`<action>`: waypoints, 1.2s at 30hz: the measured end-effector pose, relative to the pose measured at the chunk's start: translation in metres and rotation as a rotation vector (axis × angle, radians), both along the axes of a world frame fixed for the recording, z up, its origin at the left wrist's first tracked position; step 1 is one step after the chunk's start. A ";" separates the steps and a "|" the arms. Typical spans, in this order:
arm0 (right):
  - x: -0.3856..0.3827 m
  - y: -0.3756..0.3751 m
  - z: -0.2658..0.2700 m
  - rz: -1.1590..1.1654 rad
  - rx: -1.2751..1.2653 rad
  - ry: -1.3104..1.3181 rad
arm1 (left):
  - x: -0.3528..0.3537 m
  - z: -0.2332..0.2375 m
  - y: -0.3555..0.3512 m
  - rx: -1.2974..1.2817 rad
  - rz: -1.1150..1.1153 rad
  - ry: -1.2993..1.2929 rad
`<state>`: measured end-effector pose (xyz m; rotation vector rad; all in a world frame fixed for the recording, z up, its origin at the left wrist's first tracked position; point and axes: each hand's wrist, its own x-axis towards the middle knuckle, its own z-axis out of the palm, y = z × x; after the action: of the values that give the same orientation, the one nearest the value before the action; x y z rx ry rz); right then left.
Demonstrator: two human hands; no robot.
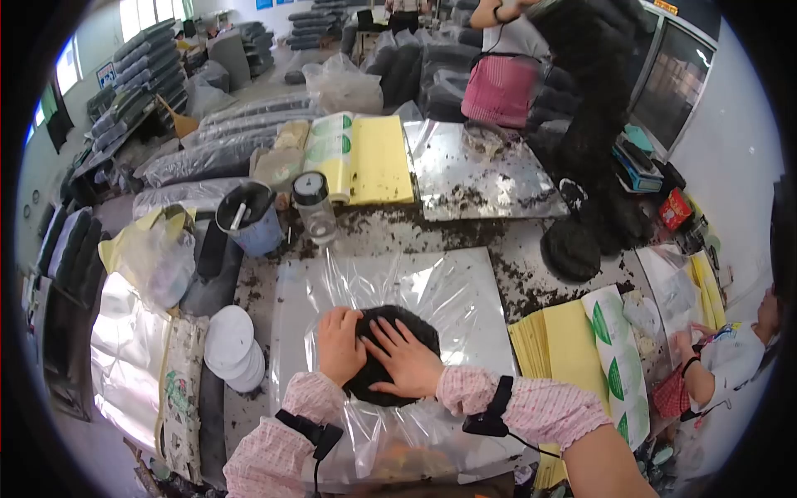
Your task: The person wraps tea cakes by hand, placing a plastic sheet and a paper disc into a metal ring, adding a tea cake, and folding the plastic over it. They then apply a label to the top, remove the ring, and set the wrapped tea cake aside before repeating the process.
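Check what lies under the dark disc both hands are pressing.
Clear plastic sheet over a grey board extends beneath the dark disc. Directly underneath is hidden by the disc, left hand and right hand.

A clear jar (315, 212) stands beside a blue bucket (259, 234), perhaps holding tools.

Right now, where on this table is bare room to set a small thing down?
The clear film is bare between the dark cake under the left hand and right hand and the jar. The shiny metal sheet beyond, right of the yellow stack, is free except for crumbs. Crowded: the left edge with white lids and bucket, the right with yellow papers.
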<state>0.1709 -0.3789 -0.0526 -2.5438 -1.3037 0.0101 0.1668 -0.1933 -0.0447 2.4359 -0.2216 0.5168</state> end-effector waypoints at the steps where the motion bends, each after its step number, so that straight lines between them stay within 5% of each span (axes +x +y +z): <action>1: 0.001 0.002 0.003 0.018 -0.094 0.029 | -0.001 -0.001 -0.003 -0.059 0.017 -0.093; 3: -0.001 0.003 -0.005 0.012 -0.173 0.055 | 0.008 -0.036 0.011 0.060 -0.214 -0.040; 6: 0.001 0.003 -0.025 0.048 -0.150 -0.024 | 0.005 -0.015 0.002 0.171 -0.183 -0.015; 9: 0.003 0.003 -0.008 0.112 -0.195 0.038 | -0.002 0.017 -0.007 0.559 -0.292 -0.083; 12: 0.006 0.000 -0.020 0.089 -0.137 0.299 | 0.017 -0.014 -0.011 0.479 -0.652 -0.072; 16: 0.013 0.006 -0.042 0.147 -0.039 0.393 | 0.019 -0.019 -0.007 0.549 -0.710 0.006; 21: -0.002 0.006 -0.055 0.102 -0.111 0.198 | 0.021 -0.019 -0.016 0.456 -0.636 0.006; 23: 0.008 0.008 -0.063 0.089 -0.122 0.322 | 0.019 -0.017 -0.015 0.433 -0.634 0.005; 27: -0.007 0.008 -0.040 -0.035 -0.134 0.028 | 0.028 -0.032 0.003 0.154 -0.603 0.005; 29: -0.015 0.005 -0.050 -0.076 0.007 0.015 | 0.016 0.007 0.019 0.040 -0.177 -0.184; 31: -0.015 0.006 -0.047 -0.074 -0.049 0.039 | 0.029 -0.014 0.042 0.192 0.464 -0.325; 34: -0.011 0.005 -0.065 -0.066 -0.074 0.029 | 0.049 -0.067 0.083 -0.538 0.286 0.432; 36: -0.017 0.008 -0.043 -0.097 -0.079 0.075 | 0.038 0.010 0.049 -0.427 0.122 0.049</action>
<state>0.1541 -0.3713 -0.0958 -2.6422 -1.1732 0.1389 0.2049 -0.1440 -0.0343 2.0485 0.0558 0.4983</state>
